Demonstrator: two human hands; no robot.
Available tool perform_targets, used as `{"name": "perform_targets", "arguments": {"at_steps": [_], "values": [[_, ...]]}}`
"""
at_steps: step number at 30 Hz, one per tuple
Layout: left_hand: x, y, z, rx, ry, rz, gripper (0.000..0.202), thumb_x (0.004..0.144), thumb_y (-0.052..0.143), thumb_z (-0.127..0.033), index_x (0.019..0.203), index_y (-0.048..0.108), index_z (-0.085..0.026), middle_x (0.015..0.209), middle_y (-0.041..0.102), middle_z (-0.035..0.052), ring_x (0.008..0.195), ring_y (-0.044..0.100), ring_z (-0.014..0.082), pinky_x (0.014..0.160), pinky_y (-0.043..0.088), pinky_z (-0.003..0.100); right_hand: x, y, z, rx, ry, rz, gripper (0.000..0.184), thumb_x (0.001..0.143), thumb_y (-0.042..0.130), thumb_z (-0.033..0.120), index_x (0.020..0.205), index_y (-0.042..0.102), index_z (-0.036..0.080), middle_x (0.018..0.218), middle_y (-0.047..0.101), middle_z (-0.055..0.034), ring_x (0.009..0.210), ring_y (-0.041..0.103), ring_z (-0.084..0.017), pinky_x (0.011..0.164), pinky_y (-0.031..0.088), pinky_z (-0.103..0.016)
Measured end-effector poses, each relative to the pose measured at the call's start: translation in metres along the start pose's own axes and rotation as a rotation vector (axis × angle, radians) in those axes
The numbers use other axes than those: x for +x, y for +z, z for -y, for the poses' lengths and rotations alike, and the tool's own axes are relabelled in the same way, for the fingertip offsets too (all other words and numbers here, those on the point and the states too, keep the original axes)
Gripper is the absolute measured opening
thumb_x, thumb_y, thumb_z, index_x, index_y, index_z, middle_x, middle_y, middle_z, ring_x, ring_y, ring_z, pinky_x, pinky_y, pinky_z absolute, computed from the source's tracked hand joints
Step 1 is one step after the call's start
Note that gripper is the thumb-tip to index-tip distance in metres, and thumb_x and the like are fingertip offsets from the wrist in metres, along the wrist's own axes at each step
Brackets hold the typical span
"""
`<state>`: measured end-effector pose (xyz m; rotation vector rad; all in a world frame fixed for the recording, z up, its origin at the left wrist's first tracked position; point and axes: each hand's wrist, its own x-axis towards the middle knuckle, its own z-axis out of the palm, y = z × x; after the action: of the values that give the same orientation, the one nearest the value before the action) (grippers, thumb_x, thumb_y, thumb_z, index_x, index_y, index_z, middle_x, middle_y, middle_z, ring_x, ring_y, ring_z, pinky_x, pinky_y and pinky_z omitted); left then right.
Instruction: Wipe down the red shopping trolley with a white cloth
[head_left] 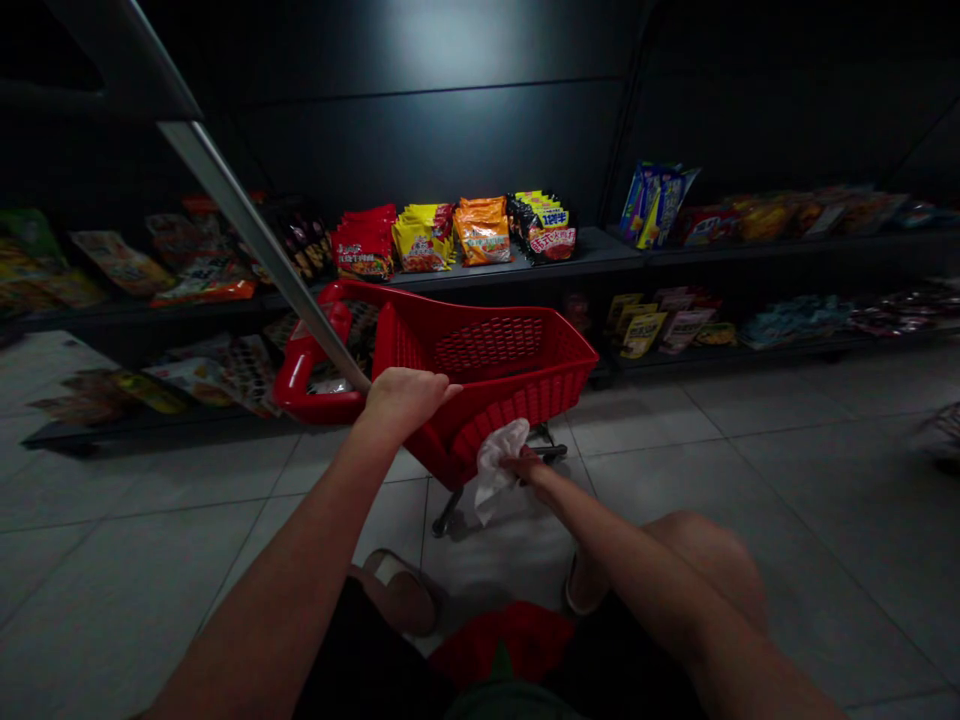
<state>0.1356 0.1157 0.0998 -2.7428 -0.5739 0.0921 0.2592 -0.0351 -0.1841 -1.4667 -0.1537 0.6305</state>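
My left hand (405,403) is closed around the lower end of a long silver pole handle (255,245), where it meets the rim of a red plastic shopping basket cart (487,345). My right hand (526,466) pinches a crumpled white cloth (497,467) against the cart's front corner. The cloth could also be a tissue; the picture does not settle it. The cart's small wheels and dark metal frame show below the basket. Its inside looks bare, though a shiny patch near the red grip is hard to make out.
Low dark shelves (592,250) hold packets of instant noodles (424,240) and other snacks along the back wall. Grey floor tiles (645,490) spread around the cart. My knee (712,570) and sandalled foot (401,590) show below, and something blurred sits at the right edge.
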Motion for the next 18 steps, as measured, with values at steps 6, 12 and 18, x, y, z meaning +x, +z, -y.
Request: {"name": "perform_targets", "arguments": {"at_steps": [6, 12, 18], "values": [[0.006, 0.002, 0.003, -0.018, 0.015, 0.015, 0.061, 0.098, 0.03, -0.059, 0.098, 0.076, -0.019, 0.089, 0.077, 0.0152, 0.084, 0.074, 0.0317, 0.073, 0.052, 0.037, 0.05, -0.083, 0.064, -0.125, -0.059, -0.378, 0.051, 0.056, 0.079, 0.027, 0.101, 0.055, 0.019, 0.091, 0.069, -0.0077, 0.082, 0.065, -0.023, 0.072, 0.052, -0.032], [0.01, 0.001, 0.005, -0.031, 0.018, 0.004, 0.064, 0.098, 0.028, -0.062, 0.097, 0.076, -0.02, 0.091, 0.077, 0.0165, 0.087, 0.074, 0.032, 0.076, 0.051, 0.038, 0.053, -0.121, 0.077, -0.217, -0.096, -0.594, 0.052, 0.056, 0.078, 0.03, 0.103, 0.057, 0.019, 0.096, 0.067, -0.007, 0.092, 0.062, -0.025, 0.086, 0.048, -0.036], [0.009, 0.002, 0.003, -0.034, 0.017, 0.001, 0.064, 0.098, 0.027, -0.061, 0.098, 0.077, -0.02, 0.09, 0.077, 0.0153, 0.086, 0.074, 0.0311, 0.075, 0.051, 0.036, 0.047, -0.063, 0.074, -0.344, -0.451, -0.188, 0.04, 0.067, 0.075, 0.044, 0.097, 0.068, 0.019, 0.092, 0.067, -0.0026, 0.091, 0.059, -0.021, 0.093, 0.044, -0.037]]}}
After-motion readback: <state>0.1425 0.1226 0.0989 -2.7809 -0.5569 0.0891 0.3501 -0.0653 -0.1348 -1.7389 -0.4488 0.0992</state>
